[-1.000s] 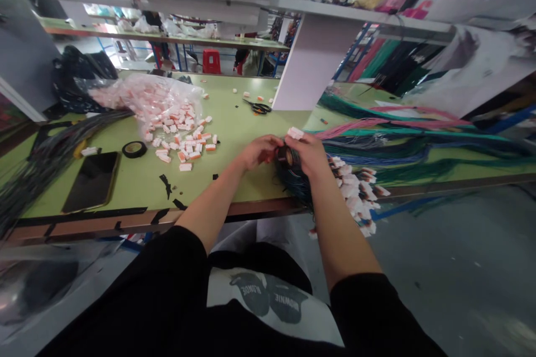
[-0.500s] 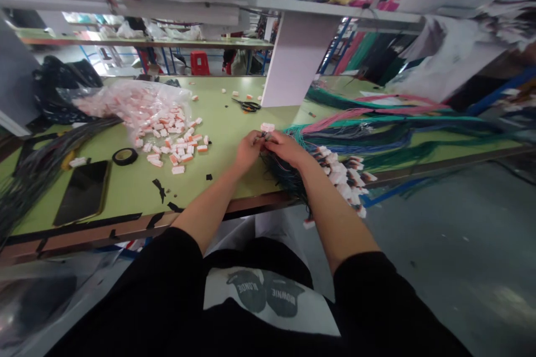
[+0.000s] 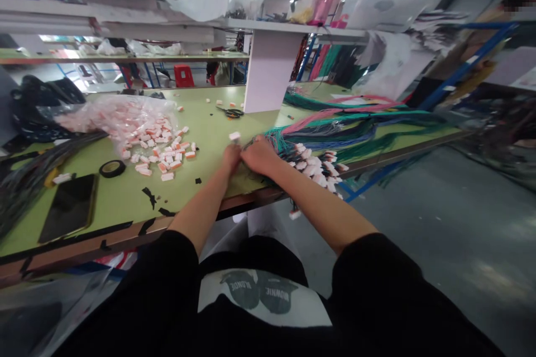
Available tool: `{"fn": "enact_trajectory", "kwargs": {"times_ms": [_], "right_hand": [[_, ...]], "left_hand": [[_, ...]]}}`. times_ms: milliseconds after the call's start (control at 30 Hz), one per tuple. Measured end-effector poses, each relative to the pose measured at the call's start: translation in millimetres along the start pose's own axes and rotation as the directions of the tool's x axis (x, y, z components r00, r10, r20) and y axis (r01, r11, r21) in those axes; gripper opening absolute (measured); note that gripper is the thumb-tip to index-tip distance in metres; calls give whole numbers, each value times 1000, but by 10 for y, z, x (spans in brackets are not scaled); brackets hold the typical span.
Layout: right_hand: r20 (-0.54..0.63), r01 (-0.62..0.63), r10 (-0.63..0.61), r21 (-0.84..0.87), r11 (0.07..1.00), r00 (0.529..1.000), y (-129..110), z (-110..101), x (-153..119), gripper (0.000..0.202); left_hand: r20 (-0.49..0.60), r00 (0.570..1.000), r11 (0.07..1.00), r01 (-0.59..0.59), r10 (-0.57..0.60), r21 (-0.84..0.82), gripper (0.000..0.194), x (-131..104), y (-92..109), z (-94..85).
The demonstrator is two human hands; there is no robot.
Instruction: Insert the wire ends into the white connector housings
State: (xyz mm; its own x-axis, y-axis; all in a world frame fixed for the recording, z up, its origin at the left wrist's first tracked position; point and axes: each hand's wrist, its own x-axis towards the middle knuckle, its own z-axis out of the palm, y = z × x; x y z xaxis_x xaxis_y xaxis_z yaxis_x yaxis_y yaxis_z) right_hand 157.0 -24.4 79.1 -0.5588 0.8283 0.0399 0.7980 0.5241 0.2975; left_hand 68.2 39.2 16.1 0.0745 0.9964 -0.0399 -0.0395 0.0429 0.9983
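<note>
A small white connector [image 3: 235, 136] sticks up just above the closed fingers of my left hand [image 3: 231, 158], which appears to grip it at its wire end. My right hand [image 3: 260, 156] is closed close beside it, its fingertips turned towards the left hand. Thin wires seem to lie in the right fingers, though the hand's back and some blur hide them. Past my right wrist, teal and pink wires [image 3: 293, 129] run off to the right. Finished-looking white connectors with dark wires [image 3: 316, 168] lie in a bunch beside my right forearm, at the table's edge.
On the green table [image 3: 201, 122], loose white-and-orange connectors [image 3: 167, 156] spill from a clear plastic bag [image 3: 125, 109]. Black tape [image 3: 112, 168], a phone [image 3: 69, 206] and grey wires [image 3: 33, 178] lie left. Scissors [image 3: 231, 112] rest near an upright white panel [image 3: 268, 70].
The view has swung to the right and tilted up a little. The connector has shifted left, from above both hands to above my left hand. Both hands stay close together and closed.
</note>
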Motion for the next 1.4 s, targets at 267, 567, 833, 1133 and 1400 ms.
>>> {"fn": "enact_trajectory", "kwargs": {"times_ms": [267,567,833,1133,1400], "right_hand": [[-130,204,-178,224,953,975,-501,-78,-631,32],[-262,169,17,667,726,965,-675,380,-1221,29],[-338,193,128,766,613,932,-611,312,-1564,34],[-159,72,-11,386,920,987,-837,380,-1013,39],[-296,234,-155,253,939,942,-1079,384,-168,37]], "left_hand": [[-143,951,851,-172,276,497,10,-144,0,-11],[386,882,233,-449,271,862,30,-457,237,-67],[454,868,203,-490,202,847,45,-697,37,-368],[261,965,319,-249,5,914,60,-824,315,-796],[64,995,489,-91,72,868,39,-705,543,-1020]]}}
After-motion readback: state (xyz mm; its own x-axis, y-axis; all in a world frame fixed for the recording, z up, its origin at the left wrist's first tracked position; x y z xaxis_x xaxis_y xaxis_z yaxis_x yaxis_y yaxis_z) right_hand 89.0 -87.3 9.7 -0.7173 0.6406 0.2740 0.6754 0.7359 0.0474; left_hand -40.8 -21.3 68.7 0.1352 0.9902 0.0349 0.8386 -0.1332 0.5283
